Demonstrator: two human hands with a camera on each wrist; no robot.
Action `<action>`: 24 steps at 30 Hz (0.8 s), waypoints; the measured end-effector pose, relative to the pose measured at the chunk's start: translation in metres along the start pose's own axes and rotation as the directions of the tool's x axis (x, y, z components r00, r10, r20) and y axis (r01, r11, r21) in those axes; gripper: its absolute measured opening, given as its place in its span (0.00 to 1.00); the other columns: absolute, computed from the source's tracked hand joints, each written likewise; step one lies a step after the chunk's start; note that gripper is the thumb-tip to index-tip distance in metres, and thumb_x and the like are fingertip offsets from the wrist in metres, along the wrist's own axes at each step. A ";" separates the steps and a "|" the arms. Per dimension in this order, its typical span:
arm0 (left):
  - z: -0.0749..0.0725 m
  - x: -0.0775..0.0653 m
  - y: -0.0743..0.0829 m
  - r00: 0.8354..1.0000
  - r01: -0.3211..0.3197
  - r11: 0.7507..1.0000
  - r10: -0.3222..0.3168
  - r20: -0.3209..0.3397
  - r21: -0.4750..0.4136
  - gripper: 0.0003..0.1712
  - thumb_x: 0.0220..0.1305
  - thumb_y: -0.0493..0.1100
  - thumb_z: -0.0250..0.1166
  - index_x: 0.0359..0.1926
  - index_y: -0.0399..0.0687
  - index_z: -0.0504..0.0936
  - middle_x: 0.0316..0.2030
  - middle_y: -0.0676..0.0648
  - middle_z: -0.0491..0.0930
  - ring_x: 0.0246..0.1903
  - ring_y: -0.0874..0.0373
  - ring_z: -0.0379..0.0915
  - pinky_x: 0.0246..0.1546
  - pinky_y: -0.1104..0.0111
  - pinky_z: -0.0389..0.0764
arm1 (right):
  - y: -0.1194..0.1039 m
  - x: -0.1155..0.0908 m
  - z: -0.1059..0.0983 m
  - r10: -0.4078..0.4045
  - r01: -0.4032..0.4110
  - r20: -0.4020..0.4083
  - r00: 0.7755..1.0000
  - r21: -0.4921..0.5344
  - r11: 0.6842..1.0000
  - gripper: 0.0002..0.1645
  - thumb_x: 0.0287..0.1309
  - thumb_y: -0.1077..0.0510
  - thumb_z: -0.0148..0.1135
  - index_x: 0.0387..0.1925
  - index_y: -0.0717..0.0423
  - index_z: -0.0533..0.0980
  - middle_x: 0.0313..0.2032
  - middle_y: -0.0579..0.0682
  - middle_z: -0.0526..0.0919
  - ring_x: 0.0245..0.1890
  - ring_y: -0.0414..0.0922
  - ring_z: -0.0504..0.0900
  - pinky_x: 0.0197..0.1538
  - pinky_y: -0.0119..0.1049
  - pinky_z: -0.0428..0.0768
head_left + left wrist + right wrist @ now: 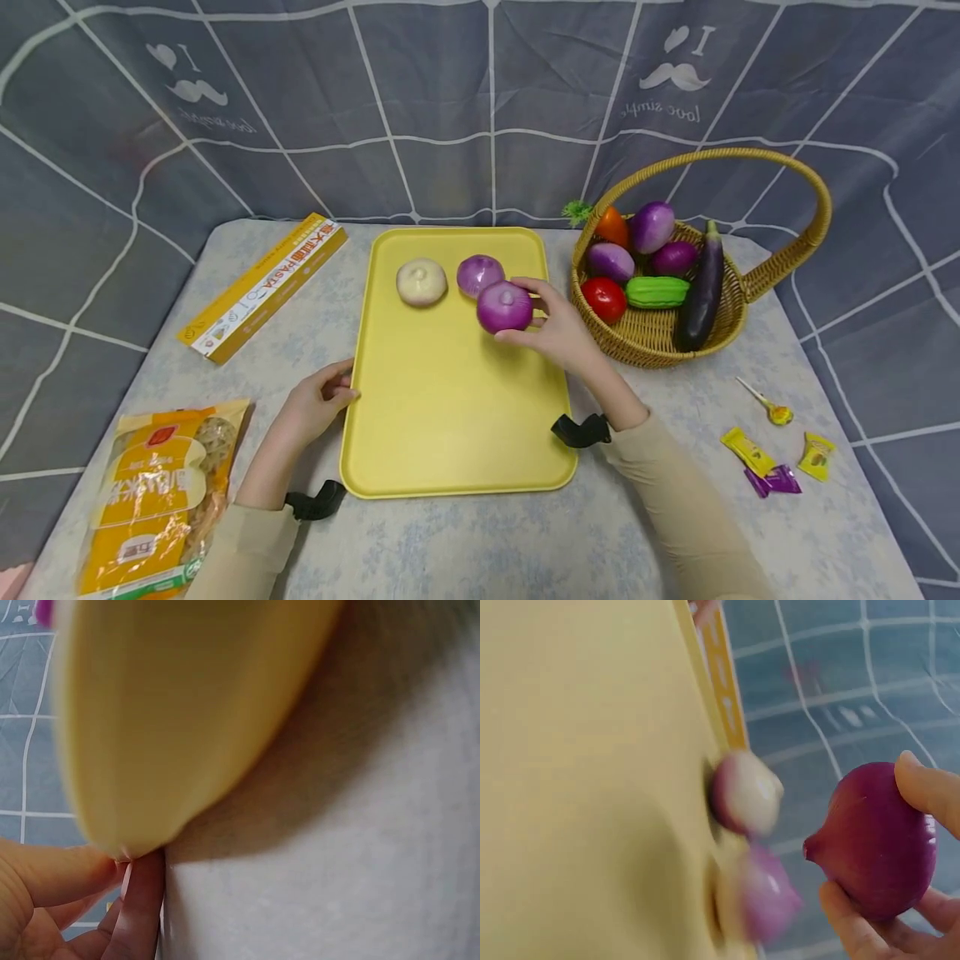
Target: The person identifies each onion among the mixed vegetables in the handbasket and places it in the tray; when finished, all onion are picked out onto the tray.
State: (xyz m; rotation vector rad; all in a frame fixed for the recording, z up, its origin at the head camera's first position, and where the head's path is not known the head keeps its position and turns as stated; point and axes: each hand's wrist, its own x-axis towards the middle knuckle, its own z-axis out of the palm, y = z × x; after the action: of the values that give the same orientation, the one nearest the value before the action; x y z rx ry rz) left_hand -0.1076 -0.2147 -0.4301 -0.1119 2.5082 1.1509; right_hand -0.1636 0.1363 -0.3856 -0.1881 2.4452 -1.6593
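"Head view, far left: a yellow-and-orange plastic bag with pale contents showing, and beyond it a long yellow cardboard pasta box, slanting away to the right."

"And the left hand?"

"Thumb and finger pinching the left rim of the yellow rectangular tray! Inside sit a glossy cream onion, nub up, then a glossy light-purple onion."

"Now the one in the air!"

"That's the deep-purple round onion, gripped between thumb and fingers by the right hand, above the tray. A small nub faces the head camera; right wrist view shows a pointed end aimed left, tray side, so its tip-to-base axis runs roughly across that picture."

"On to the basket!"

"Woven tan basket, tall arched handle! It holds an orange vegetable with green leaves, a red tomato, two light-purple vegetables, a green ridged vegetable, a small dark-purple vegetable, and a long dark eggplant, stem pointing away."

"Far right?"

"Yellow lollipop, two yellow-wrapped sweets, one purple-wrapped sweet."
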 end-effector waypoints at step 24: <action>0.000 0.000 0.001 1.000 0.001 1.000 -0.001 0.002 -0.011 0.32 0.72 0.38 0.57 0.74 0.38 0.60 0.52 0.35 0.75 0.46 0.48 0.73 0.41 0.65 0.73 | -0.003 0.047 0.102 0.032 0.018 0.176 0.984 -0.276 0.961 0.50 0.46 0.49 0.79 0.68 0.57 0.65 0.64 0.56 0.72 0.63 0.52 0.73 0.66 0.46 0.71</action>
State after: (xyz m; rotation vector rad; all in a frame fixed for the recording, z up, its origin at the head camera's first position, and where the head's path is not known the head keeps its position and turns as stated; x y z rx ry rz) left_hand -0.1081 -0.2147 -0.4295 -0.1153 2.4997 1.1643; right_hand -0.1876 0.0332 -0.4229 -0.3500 2.5226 -1.2299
